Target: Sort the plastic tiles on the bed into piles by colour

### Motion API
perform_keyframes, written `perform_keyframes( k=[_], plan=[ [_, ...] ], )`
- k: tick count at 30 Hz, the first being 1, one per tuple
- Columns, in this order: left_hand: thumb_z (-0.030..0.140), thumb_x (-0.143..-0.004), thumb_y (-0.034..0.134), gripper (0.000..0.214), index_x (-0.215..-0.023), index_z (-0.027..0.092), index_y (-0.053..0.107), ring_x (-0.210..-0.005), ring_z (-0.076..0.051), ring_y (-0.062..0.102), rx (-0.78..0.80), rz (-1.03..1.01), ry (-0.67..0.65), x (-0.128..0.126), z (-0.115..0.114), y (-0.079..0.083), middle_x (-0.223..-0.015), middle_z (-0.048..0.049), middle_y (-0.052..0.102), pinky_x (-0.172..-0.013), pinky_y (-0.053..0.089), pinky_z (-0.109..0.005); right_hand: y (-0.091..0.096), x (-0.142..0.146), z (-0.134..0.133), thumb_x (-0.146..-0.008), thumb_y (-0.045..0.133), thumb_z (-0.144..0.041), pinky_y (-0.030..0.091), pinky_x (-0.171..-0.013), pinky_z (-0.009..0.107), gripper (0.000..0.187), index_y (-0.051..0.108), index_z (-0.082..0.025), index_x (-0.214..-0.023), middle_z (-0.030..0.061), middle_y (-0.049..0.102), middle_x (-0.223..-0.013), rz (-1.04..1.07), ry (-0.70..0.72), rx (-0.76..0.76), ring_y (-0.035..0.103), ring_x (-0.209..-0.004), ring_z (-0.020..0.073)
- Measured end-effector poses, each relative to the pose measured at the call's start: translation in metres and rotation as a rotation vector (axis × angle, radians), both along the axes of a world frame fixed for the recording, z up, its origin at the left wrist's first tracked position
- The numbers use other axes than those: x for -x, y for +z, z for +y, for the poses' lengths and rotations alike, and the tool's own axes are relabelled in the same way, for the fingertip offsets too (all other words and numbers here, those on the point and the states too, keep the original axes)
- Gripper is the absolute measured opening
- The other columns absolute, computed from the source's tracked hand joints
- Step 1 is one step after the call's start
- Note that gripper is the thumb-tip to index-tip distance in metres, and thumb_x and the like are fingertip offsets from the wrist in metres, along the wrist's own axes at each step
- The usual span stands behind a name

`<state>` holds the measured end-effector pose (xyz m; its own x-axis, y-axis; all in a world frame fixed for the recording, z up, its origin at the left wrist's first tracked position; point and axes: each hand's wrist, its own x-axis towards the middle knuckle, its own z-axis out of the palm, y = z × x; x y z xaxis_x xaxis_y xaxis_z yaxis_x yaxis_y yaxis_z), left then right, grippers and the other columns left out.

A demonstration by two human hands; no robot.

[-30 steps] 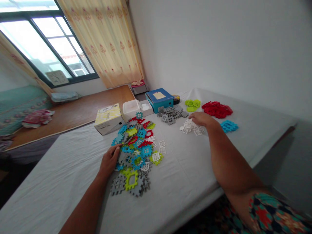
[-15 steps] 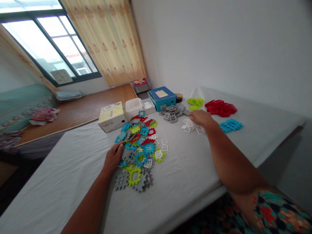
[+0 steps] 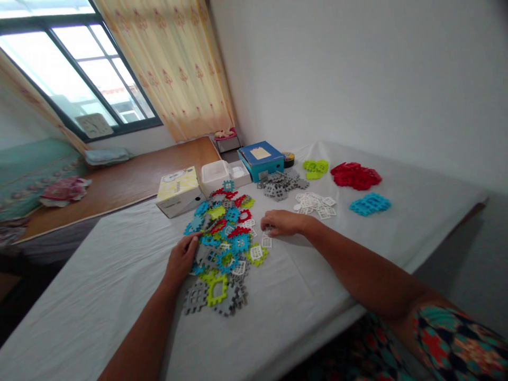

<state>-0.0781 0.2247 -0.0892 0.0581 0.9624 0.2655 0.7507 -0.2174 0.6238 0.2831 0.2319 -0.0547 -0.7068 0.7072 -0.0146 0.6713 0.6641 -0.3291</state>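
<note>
A mixed heap of interlocking plastic building pieces (image 3: 217, 291) in blue, lime, red, grey and white spreads over the cloth. At its left edge is my left hand (image 3: 182, 258), thumb and fingers closed on a grey building piece (image 3: 209, 228). My right hand (image 3: 281, 223) is to the right of the heap, fingers curled down over a small white window piece (image 3: 266, 233), mostly hidden under the fingertips. Another white window piece (image 3: 266, 242) lies just below it. Beyond my right hand is a pile of white window pieces (image 3: 315, 203).
Separate piles of grey (image 3: 280, 185), lime (image 3: 316, 167), red (image 3: 356, 176) and blue pieces (image 3: 370, 204) lie to the right. Along the back stand a yellow-and-white box (image 3: 180, 191), a white plastic container (image 3: 215, 172), a blue box (image 3: 262, 159) and a roll of tape (image 3: 289, 159).
My right hand has moved left and toward me, from between the grey and white piles to the loose white window pieces beside the heap. My left hand stays at the heap's edge.
</note>
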Motion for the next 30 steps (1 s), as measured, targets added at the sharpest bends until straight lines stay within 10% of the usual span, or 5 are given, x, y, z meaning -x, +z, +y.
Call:
perform_keyframes(
  k=[14,22,30],
  plan=[
    [0.054,-0.085,0.041,0.054,-0.113,0.017,0.068,-0.105,-0.027,0.062,0.018,0.007,-0.004,0.002,0.003,-0.001,-0.115,-0.0078,0.069,-0.096,0.047,-0.040,0.018,-0.026,0.004,-0.076,0.069,-0.032,0.037,-0.060,0.022,0.022,0.066,-0.017,-0.091,0.0023,0.066,-0.081,0.172,-0.186,0.161,0.056,-0.069,0.0136],
    [0.052,-0.086,0.041,0.051,-0.112,0.017,0.069,-0.106,-0.026,0.062,0.001,0.018,-0.006,-0.001,0.000,0.000,-0.113,-0.0071,0.070,-0.096,0.047,-0.039,0.025,-0.087,0.020,-0.080,0.065,-0.027,0.040,-0.067,0.025,0.012,0.072,-0.018,-0.085,0.0048,0.071,-0.088,0.092,-0.617,-0.084,0.061,-0.078,0.0164],
    [0.053,-0.086,0.042,0.050,-0.111,0.019,0.068,-0.104,-0.025,0.063,-0.010,0.017,-0.022,0.000,0.001,0.000,-0.113,-0.0061,0.070,-0.095,0.048,-0.038,0.004,0.000,-0.005,-0.072,0.077,-0.026,0.045,-0.069,0.022,0.036,0.072,-0.018,-0.106,0.0056,0.069,-0.098,0.171,0.105,0.191,0.062,-0.076,0.0130]
  ],
)
